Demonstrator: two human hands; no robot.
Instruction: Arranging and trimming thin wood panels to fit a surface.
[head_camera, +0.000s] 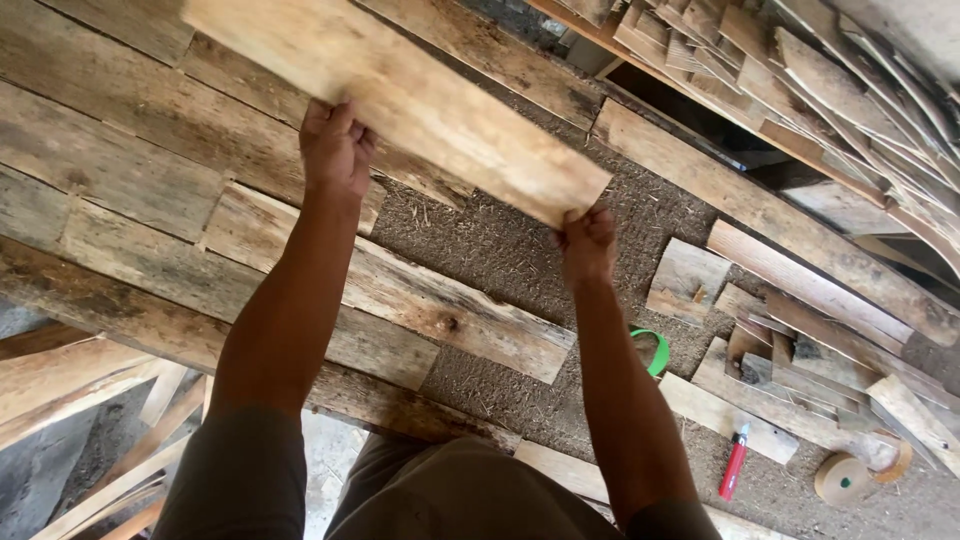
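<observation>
At about 8 o'clock lie thin pale wood strips (110, 480) on the ground. Above them, old grey planks (130, 180) lie side by side and fill the left half of the view.

The left hand (336, 148) is up near 11 o'clock. Its fingers are curled around the long edge of a light wooden board (400, 95). The board is held up in the air, slanting from 11 o'clock down toward the middle.

The right hand (586, 243) is just right of the middle. It is closed tight on the board's lower end.

At 4 o'clock a green ring (655, 350) peeks out beside the right arm. Near 5 o'clock a red marker (734, 462) lies on the sawdust floor (500, 250), with a brown tape roll (842, 478) close by. At 1 o'clock many thin boards (840, 90) are stacked in a pile.
</observation>
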